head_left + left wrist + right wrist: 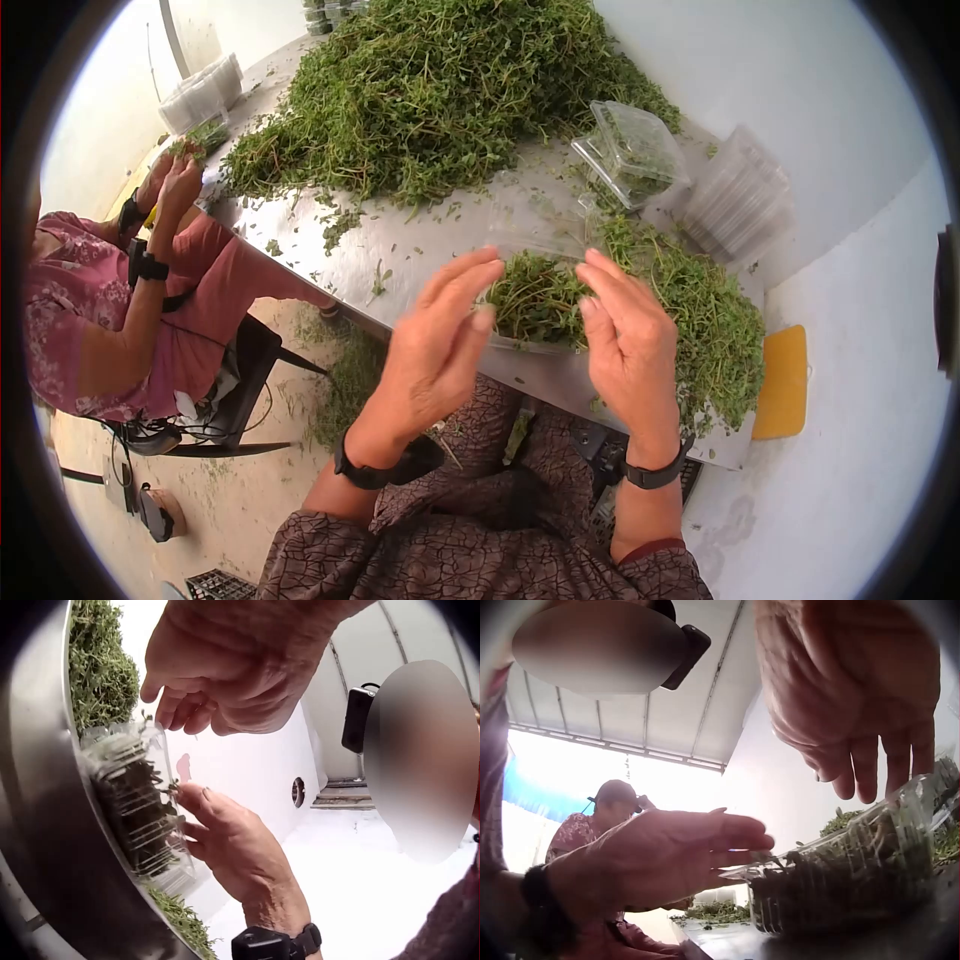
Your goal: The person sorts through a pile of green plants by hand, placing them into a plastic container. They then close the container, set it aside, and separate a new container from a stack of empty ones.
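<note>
A clear plastic container [535, 346] full of green sprigs [535, 300] rests at the table's near edge. My left hand [430, 345] is at its left side, fingers extended toward the far corner. Opposite it, my right hand [632, 345] holds its fingers nearly straight by the right side. Clear plastic, apparently the lid [540, 243], spans the far side between the fingertips. In the right wrist view, the right hand [855, 697] reaches down to the container [840, 885], and the left hand [660, 851] lies flat beside it. Exact finger contact is unclear.
A large heap of greens [430, 100] covers the table's far part; a smaller pile [710, 320] lies right. Clear containers [635, 150] and stacked plastic [735, 200] stand behind it. Another person [110, 310] sits left, near more stacked containers [205, 95].
</note>
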`<state>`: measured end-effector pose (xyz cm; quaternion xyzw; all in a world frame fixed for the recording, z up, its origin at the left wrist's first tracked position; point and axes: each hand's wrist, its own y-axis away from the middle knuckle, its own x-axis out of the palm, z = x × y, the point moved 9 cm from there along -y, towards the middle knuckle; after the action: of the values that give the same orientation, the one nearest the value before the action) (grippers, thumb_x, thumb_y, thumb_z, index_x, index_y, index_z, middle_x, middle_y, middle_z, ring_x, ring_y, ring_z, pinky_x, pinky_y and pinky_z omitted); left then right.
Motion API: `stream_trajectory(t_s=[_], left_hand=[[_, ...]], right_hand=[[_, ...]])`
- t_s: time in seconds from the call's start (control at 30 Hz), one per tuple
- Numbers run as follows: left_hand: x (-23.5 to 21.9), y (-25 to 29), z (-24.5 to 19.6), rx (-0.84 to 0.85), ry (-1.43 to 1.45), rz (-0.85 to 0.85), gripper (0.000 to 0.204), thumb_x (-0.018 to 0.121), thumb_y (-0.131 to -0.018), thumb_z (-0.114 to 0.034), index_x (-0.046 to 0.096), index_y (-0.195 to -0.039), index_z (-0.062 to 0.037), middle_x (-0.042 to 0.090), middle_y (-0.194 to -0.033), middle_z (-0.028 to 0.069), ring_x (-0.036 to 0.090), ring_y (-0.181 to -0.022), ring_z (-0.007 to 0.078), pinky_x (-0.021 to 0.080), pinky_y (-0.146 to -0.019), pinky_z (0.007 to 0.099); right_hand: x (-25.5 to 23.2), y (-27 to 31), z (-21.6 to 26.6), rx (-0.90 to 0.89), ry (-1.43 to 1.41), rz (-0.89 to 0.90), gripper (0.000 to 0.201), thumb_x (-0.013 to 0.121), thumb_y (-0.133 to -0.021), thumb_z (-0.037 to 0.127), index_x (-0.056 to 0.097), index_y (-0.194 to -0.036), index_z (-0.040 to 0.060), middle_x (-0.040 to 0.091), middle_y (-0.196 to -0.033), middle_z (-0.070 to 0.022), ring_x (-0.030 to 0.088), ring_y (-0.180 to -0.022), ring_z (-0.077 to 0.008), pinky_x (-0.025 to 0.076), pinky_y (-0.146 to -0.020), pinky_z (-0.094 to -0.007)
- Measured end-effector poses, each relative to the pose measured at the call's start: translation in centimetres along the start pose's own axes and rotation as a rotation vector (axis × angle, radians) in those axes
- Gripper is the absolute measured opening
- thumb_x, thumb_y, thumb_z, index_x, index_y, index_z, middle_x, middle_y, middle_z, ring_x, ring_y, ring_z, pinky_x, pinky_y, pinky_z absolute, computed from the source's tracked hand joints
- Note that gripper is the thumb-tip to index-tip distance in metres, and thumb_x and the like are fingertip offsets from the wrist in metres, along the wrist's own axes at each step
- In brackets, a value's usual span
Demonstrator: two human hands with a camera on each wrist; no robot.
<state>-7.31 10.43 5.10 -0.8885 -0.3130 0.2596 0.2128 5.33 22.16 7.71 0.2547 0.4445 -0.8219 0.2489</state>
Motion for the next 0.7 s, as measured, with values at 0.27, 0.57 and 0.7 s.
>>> stream_trajectory(t_s=[0.27, 0.57, 0.7], left_hand=[[-1.0, 3.0, 3.3, -0.077, -0.071, -0.035, 0.032, 0.050, -0.095, -0.005, 0.057, -0.126, 0.0007, 0.061, -0.125, 0.0196, 0.062, -0.113, 0.0307, 0.049, -0.093, 0.0367], [-0.2, 3.1, 3.3, -0.070, -0.013, -0.039, 0.036, 0.058, -0.088, 0.003, 0.058, -0.123, -0.0001, 0.060, -0.122, 0.0208, 0.065, -0.098, 0.0346, 0.053, -0.082, 0.0351], [-0.1, 2.7, 2.4, 0.027, -0.077, -0.067, 0.034, 0.059, -0.086, 0.004, 0.061, -0.120, -0.0005, 0.059, -0.120, 0.0200, 0.064, -0.096, 0.0333, 0.053, -0.079, 0.0335]], right_hand=[[0.5, -0.4, 0.9, -0.087, -0.013, 0.047, 0.028, 0.066, -0.083, 0.003, 0.066, -0.111, -0.0009, 0.067, -0.115, -0.0173, 0.062, -0.108, -0.0345, 0.048, -0.093, -0.0414], [3.8, -0.9, 1.6, -0.174, 0.013, 0.185, 0.029, 0.066, -0.083, 0.005, 0.065, -0.111, -0.0006, 0.067, -0.116, -0.0149, 0.059, -0.111, -0.0334, 0.043, -0.098, -0.0444], [4.9, -1.1, 2.0, -0.200, 0.059, 0.255, 0.029, 0.065, -0.084, 0.006, 0.064, -0.111, -0.0007, 0.067, -0.116, -0.0140, 0.057, -0.114, -0.0333, 0.041, -0.100, -0.0454]])
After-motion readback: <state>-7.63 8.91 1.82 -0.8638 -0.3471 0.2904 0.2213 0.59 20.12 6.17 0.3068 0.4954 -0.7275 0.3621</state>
